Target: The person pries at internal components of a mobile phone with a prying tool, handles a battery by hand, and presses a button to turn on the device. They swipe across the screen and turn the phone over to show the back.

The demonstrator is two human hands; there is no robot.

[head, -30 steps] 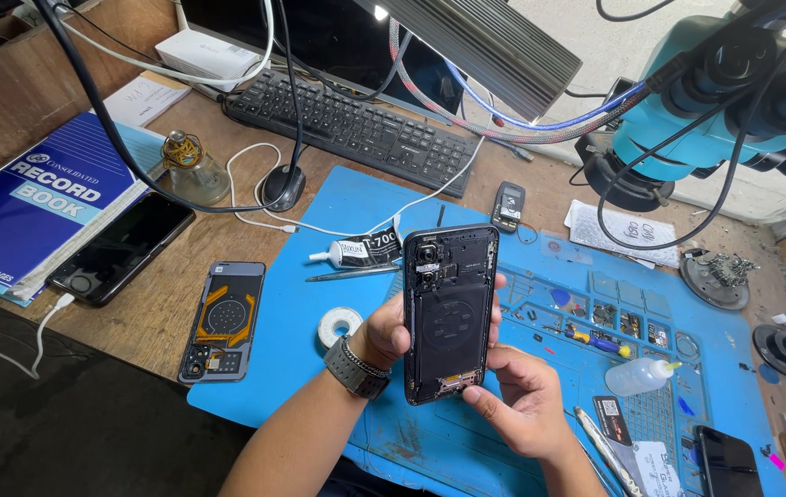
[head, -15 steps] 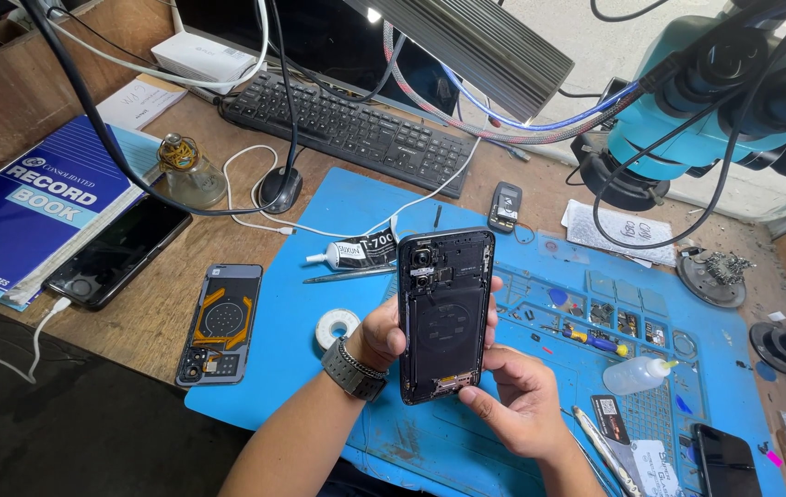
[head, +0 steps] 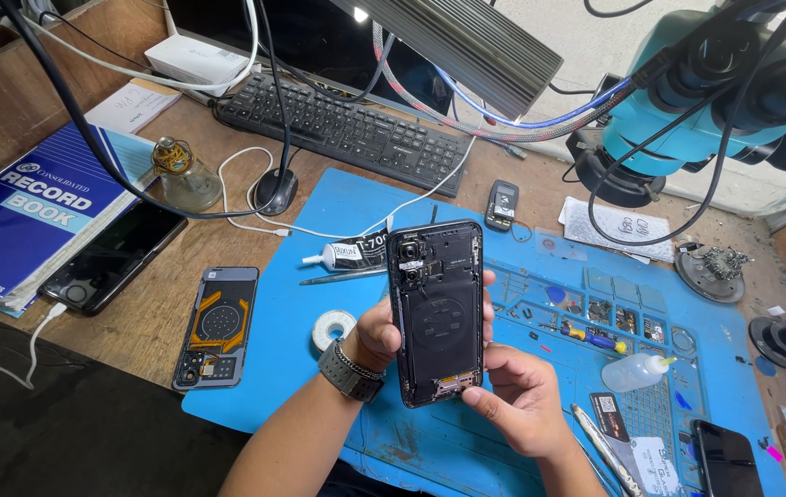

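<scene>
Head view, I saw left hand (head: 376, 333) gripping opened phone (head: 437, 311) upright over blue mat (head: 319, 304), right hand (head: 517, 400) pinching its lower edge, tape roll (head: 332, 328) beside wrist.

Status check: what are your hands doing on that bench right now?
Left hand and right hand both gripping the opened black phone, held upright above the blue mat. Tape roll just beside the left wrist. Nothing blocking.

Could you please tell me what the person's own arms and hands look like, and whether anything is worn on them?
Both forearms are bare, with no sleeves or gloves. The left hand has a dark, chunky-banded wristwatch at its wrist. The right hand wears nothing visible.
</scene>
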